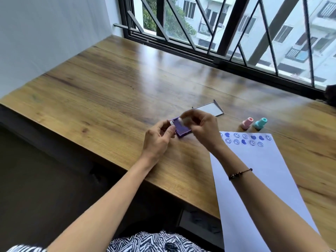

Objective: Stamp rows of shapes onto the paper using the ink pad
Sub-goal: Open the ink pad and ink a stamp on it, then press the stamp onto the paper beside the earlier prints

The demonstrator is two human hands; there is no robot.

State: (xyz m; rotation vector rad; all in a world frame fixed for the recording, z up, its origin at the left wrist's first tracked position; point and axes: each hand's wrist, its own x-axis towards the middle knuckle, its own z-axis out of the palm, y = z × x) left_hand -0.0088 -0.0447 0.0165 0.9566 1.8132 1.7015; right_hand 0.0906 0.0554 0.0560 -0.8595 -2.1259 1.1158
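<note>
Left hand [160,137] pinches the ink pad [182,129] steady; right hand [201,127] pinches a blurred stamp [183,120] over it. Uneven inking risks faint prints on paper [258,179].

Single head view, looking forward and down across the wooden table [101,91] toward the window [236,30]

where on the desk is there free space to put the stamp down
Bare wood lies left of the ink pad toward the wall, and behind the clear lid up to the window. It is crowded between paper, pink stamp and teal stamp.
</note>
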